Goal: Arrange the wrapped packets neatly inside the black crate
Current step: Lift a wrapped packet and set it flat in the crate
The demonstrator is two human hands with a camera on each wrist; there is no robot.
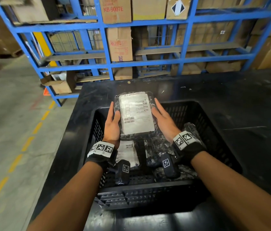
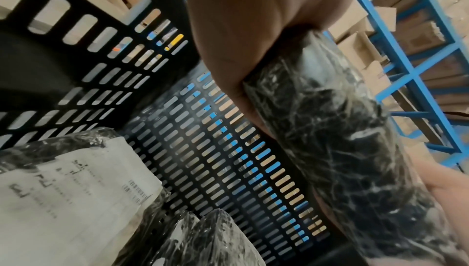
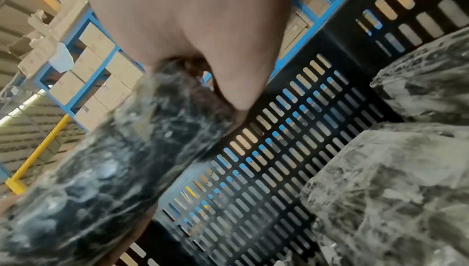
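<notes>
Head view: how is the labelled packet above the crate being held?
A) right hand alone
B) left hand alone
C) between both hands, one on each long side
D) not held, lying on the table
C: the left hand and right hand clasp opposite sides of the labelled packet, which sits raised above the black crate, label up.

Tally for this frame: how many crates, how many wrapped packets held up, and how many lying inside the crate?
black crate: 1
held packet: 1
packets lying inside: 3 visible; the wrists may hide more
Total: 5 visible
</notes>
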